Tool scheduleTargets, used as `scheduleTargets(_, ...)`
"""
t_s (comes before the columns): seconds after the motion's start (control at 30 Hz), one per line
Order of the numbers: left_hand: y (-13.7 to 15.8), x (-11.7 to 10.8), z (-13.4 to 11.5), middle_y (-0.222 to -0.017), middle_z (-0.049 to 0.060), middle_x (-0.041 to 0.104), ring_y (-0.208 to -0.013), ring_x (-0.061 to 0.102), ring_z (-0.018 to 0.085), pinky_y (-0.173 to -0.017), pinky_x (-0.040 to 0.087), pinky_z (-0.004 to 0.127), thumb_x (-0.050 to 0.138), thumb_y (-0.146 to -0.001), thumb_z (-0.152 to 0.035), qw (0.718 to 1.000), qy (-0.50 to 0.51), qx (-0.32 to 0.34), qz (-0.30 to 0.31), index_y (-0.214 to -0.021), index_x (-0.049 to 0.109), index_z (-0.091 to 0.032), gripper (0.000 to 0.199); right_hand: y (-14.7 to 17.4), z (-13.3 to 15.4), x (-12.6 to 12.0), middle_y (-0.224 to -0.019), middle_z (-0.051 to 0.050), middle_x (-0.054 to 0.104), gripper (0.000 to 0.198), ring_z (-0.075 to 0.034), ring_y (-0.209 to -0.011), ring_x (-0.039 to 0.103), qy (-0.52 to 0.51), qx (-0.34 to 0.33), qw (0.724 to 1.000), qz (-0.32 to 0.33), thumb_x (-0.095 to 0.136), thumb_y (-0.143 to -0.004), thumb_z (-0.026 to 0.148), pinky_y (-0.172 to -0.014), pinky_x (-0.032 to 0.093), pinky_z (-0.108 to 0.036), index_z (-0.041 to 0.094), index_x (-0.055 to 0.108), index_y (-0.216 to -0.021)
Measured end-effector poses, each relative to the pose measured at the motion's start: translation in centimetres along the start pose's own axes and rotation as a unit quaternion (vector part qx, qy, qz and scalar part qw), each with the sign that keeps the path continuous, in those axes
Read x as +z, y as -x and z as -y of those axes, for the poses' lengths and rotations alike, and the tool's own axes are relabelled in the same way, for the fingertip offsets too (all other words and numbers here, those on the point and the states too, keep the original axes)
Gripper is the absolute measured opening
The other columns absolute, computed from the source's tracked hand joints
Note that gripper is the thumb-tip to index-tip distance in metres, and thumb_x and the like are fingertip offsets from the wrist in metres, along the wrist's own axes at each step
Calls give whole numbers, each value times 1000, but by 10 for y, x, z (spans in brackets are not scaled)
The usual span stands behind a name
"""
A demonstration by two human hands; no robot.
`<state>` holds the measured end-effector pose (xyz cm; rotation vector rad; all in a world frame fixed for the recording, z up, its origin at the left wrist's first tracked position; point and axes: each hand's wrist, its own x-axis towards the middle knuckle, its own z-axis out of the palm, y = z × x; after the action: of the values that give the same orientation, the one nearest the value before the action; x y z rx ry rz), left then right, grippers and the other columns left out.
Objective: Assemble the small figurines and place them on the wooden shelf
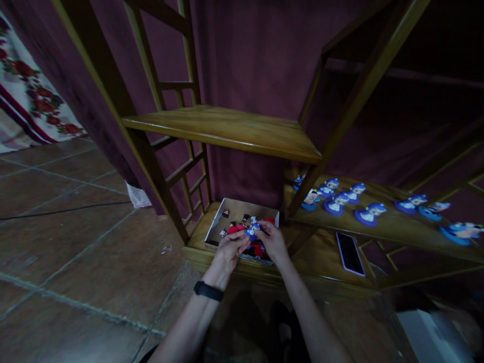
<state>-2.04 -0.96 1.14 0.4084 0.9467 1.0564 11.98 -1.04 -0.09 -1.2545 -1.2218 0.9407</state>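
Note:
Between my two hands, above a shallow white box (215, 225), is a small blue-and-white figurine (252, 230). My left hand (231, 248) grips it from the left, fingers closed around its base. My right hand (273, 241) pinches it from the right side. Inside the box, under and around my hands, lie several small red, black and white figurine pieces (236, 228). My fingers and the held figurine hide part of the box's contents.
Several blue figurines (336, 202) stand on the right-hand shelf (378, 233). A phone (350, 253) lies on the lower board below them. The wooden shelf (227, 128) overhangs the box, with an upright post (151, 176) at its left. A cable (75, 210) crosses the tiled floor.

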Motion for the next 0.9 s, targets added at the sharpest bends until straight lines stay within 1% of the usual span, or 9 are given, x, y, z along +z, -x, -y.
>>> scheduleTargets(0.17, 0, -4, 2, -65, 7, 67, -58, 64, 12, -60, 55, 22, 62, -65, 6, 1000, 8, -6, -18, -72, 65, -8, 17, 2, -1, 4, -92, -4, 68, 25, -19, -84, 63, 23, -11, 1000, -4, 61, -71, 27, -80, 47, -34, 21, 63, -94)
scheduleTargets(0.3, -1, -6, 2, -65, 6, 66, -59, 64, 12, -61, 55, 23, 62, -65, 6, 1000, 8, -6, -15, -73, 64, -8, 17, 4, -2, 7, -93, -3, 68, 27, -20, -85, 62, 17, -17, 1000, -14, 62, -70, 29, -82, 47, -34, 21, 64, -95)
scheduleTargets(0.37, 0, -5, 1, -67, 6, 66, -60, 64, 12, -61, 54, 22, 62, -64, 6, 1000, 6, -4, -4, -78, 64, -9, 20, 5, 0, 8, -97, -4, 67, 30, -20, -89, 62, 4, -21, 1000, -12, 60, -71, 31, -84, 46, -34, 22, 63, -99)
scheduleTargets(0.47, 1, -4, -3, -68, 4, 66, -61, 64, 11, -63, 54, 23, 63, -63, 6, 1000, 10, 9, 6, -89, 63, -12, 31, 6, 2, 8, -105, -4, 65, 34, -20, -96, 60, -14, -21, 1000, 0, 58, -74, 32, -88, 44, -35, 23, 61, -106)
scheduleTargets(0.57, 0, -3, -5, -72, 4, 66, -63, 64, 11, -65, 54, 23, 62, -64, 6, 1000, 14, 14, 15, -94, 63, -14, 36, 5, 3, 7, -107, -4, 65, 37, -20, -96, 59, -18, -11, 1000, 7, 57, -74, 33, -88, 44, -35, 24, 59, -110)
scheduleTargets(0.63, -1, -4, -5, -74, 5, 67, -63, 64, 11, -66, 53, 23, 60, -66, 6, 1000, 22, 2, 18, -93, 63, -13, 33, 5, 2, 7, -106, -4, 65, 38, -20, -97, 59, -20, -3, 1000, 7, 58, -74, 34, -89, 44, -36, 24, 59, -110)
scheduleTargets(0.77, -5, -7, -5, -69, 6, 67, -61, 63, 11, -65, 53, 23, 59, -69, 4, 998, 58, -27, 16, -85, 63, -10, 22, 6, 1, 9, -107, -5, 65, 33, -21, -99, 59, -22, 20, 1000, 6, 60, -71, 34, -90, 44, -38, 22, 63, -102)
scheduleTargets(0.9, -7, -8, -6, -69, 7, 67, -64, 64, 12, -65, 53, 22, 57, -71, 3, 995, 77, -51, 33, -78, 62, -9, 15, 8, 4, 10, -104, -5, 66, 33, -21, -97, 60, -43, 35, 998, 15, 61, -70, 35, -87, 46, -37, 21, 64, -99)
